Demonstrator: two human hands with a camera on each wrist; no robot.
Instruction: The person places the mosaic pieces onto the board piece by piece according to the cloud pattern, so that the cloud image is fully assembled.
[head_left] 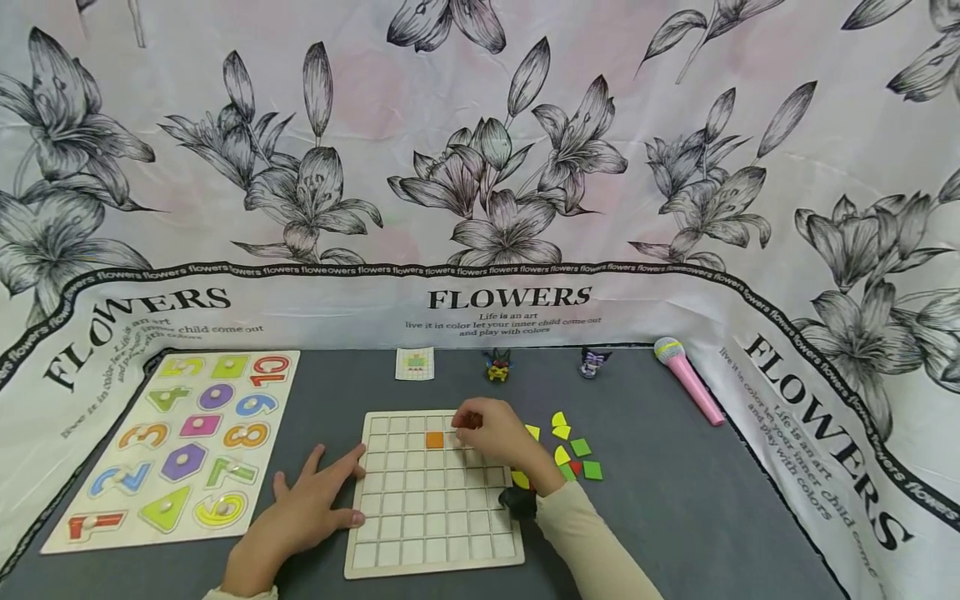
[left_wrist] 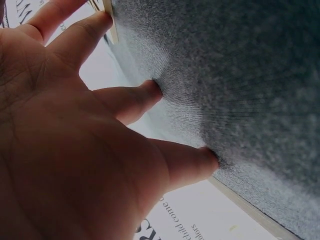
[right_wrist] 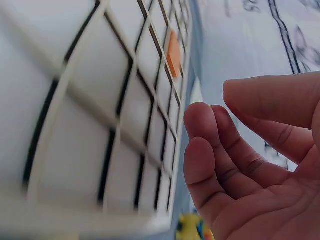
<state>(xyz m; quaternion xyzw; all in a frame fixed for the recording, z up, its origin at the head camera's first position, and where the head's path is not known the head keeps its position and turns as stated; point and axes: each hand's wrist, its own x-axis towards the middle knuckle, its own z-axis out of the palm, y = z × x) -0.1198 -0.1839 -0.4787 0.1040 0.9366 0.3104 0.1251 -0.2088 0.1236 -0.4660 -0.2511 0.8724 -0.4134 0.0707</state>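
A pale wooden grid board (head_left: 358, 500) lies on the dark table, with one orange square tile (head_left: 435, 440) in a cell of an upper row. My left hand (head_left: 303, 508) is spread at its left side. Two of its fingertips touch the board's edge, and others press on the cloth in the left wrist view. Over the board's upper right part is my right hand (head_left: 491, 433), close to the orange tile. In the right wrist view, its bent fingers (right_wrist: 200, 120) and thumb stand apart with nothing visible between them.
Several yellow, green and red pieces (head_left: 592, 471) lie right of the board, partly behind the right wrist. A number puzzle board (head_left: 282, 367) is at the left. Along the back are a small pattern card (head_left: 415, 375), two toy figures (head_left: 497, 367) and a pink microphone (head_left: 693, 387).
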